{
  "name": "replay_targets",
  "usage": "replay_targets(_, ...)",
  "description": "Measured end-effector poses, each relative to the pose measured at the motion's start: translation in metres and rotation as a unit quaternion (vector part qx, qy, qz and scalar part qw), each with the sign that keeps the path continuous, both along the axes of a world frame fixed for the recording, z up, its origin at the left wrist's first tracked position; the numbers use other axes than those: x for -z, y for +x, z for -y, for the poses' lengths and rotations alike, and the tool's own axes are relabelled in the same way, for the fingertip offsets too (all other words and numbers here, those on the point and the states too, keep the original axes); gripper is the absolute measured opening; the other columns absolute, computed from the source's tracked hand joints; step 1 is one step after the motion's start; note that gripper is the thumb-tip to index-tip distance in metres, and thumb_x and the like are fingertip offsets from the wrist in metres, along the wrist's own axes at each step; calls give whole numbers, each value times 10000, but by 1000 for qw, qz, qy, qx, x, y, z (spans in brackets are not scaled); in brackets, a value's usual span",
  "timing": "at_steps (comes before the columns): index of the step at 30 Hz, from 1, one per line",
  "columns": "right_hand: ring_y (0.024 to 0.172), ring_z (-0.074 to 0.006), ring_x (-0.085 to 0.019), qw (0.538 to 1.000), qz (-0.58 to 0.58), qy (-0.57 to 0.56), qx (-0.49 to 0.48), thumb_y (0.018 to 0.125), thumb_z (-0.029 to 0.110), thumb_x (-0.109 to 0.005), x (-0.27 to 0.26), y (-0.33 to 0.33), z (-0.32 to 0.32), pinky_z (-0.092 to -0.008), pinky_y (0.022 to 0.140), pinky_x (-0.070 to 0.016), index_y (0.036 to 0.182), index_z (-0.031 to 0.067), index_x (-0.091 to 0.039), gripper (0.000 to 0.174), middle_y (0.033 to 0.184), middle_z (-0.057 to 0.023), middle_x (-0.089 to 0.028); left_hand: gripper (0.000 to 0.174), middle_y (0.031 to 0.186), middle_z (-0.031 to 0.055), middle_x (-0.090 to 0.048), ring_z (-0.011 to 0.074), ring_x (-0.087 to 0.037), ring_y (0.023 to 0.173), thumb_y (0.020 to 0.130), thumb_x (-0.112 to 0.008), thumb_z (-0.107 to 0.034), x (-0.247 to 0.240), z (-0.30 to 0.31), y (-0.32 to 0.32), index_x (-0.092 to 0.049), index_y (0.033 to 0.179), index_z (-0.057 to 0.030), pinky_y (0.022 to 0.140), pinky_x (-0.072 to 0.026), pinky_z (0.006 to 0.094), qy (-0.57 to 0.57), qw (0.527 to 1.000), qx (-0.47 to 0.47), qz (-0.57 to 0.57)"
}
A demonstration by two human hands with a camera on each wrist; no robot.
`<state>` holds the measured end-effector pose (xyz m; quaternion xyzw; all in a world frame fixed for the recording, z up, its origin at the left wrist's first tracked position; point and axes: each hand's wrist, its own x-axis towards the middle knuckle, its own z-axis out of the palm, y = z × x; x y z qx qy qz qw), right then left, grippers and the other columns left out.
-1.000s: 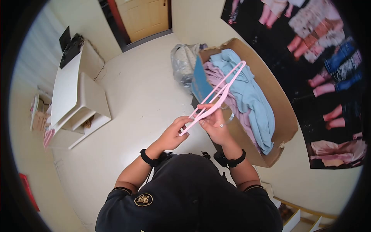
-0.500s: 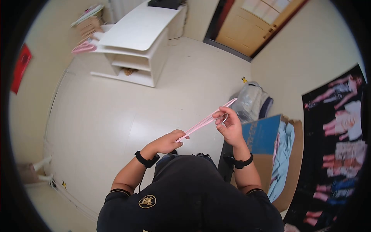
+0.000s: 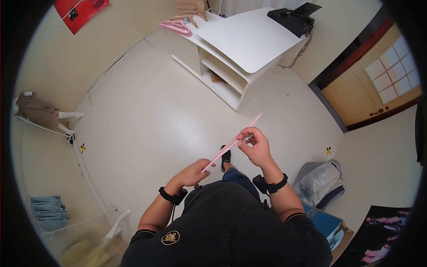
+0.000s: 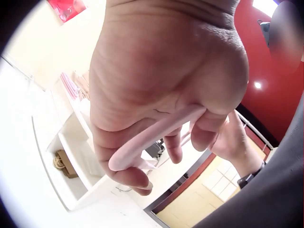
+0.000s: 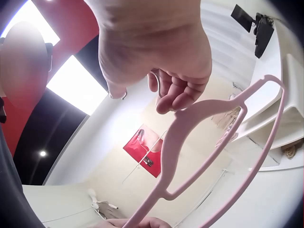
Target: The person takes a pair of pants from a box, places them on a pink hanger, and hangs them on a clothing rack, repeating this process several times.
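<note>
A pink clothes hanger slants up and to the right in front of the body in the head view, seen nearly edge-on. My left hand grips its near end; in the left wrist view the hanger's rounded end lies across the fingers below the palm. My right hand is at the middle of the hanger, fingers curled around its metal hook. The right wrist view shows the hanger's frame close below those fingertips, its far corner reaching out to the right.
A white counter ahead bears more pink hangers and a black device. A box with clothes and a plastic-wrapped bundle sit lower right. Folded blue garments hang on a rail at left. A door is upper right.
The person has turned left: the counter has come to the upper middle and the box has slid to the lower right. The right hand has shifted to the hook; the hanger stays held.
</note>
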<state>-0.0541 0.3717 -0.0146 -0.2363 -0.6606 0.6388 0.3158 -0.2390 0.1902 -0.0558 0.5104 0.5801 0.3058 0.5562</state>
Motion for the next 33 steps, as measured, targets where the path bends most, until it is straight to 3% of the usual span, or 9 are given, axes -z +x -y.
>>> replay_targets(4,701,-79,-546,999,-32,-10,-30,762,41,-700,2,-27,-69,-236,698,-466,1187,34,-473,481,1043,-83,-590,363,1087,128,-528,227,-511,1002,848,-500,-129,-9,-46,-30,-517,1198,-36,880,-411,341,-27,999,-30,-34)
replay_targets(7,753,-121,-560,999,16,17,-34,741,69,-717,13,-38,-127,-262,740,-473,1250,28,-429,586,1107,-101,-565,343,1015,41,-552,129,-532,844,859,-509,-103,-12,-78,-63,-534,1199,-67,749,-444,268,-107,993,-41,20)
replay_targets(9,971,-179,-548,969,151,196,-3,736,109,-733,15,-46,-159,-296,826,-456,1246,32,-444,592,1147,-94,-561,347,1021,38,-576,115,-572,842,854,-511,-101,-17,-99,-78,-536,1197,-58,696,-458,246,-136,986,-55,86)
replay_targets(10,1010,-270,-542,946,182,268,4,703,185,-749,17,-53,-172,-363,894,-429,1242,29,-457,632,1160,-122,-556,347,1021,38,-576,115,-572,842,854,-511,-101,-19,-107,-86,-536,1197,-58,696,-458,246,-135,986,-60,84)
replay_targets(11,1010,-270,-542,946,179,270,-2,703,185,-749,18,-61,-185,-363,894,-429,1242,29,-457,632,1160,-122,-556,343,1032,46,-587,120,-589,854,850,-504,-97,-21,-115,-93,-542,1187,-49,684,-463,246,-140,982,-59,108)
replay_targets(13,1065,-326,-518,891,198,406,-50,693,297,-751,20,-76,-204,-416,947,-389,1217,31,-492,642,1149,-151,-563,338,1043,54,-597,125,-605,866,845,-497,-93,-20,-126,-109,-547,1176,-41,672,-468,246,-142,979,-64,134)
replay_targets(20,1081,-313,-508,849,255,418,-202,631,406,-778,38,-150,-241,-426,954,-359,1198,40,-524,721,1124,-135,-584,267,1111,114,-616,167,-642,814,851,-511,-87,15,-124,-176,-562,1106,-24,618,-502,241,-139,926,-150,317)
replay_targets(23,1066,-307,-502,835,235,450,-213,613,383,-786,48,-194,-250,-416,944,-361,1212,54,-518,734,1116,-123,-571,334,1063,166,-616,254,-649,838,815,-517,-144,31,-123,-216,-541,1110,11,610,-506,267,-123,909,-161,365)
replay_targets(33,1069,-283,-479,788,298,489,-225,591,283,-782,37,-383,-271,-396,914,-351,1298,109,-461,796,1150,-120,-506,355,1141,300,-563,319,-647,839,842,-486,-167,65,-154,-431,-492,1148,14,620,-514,289,-122,818,-103,552)
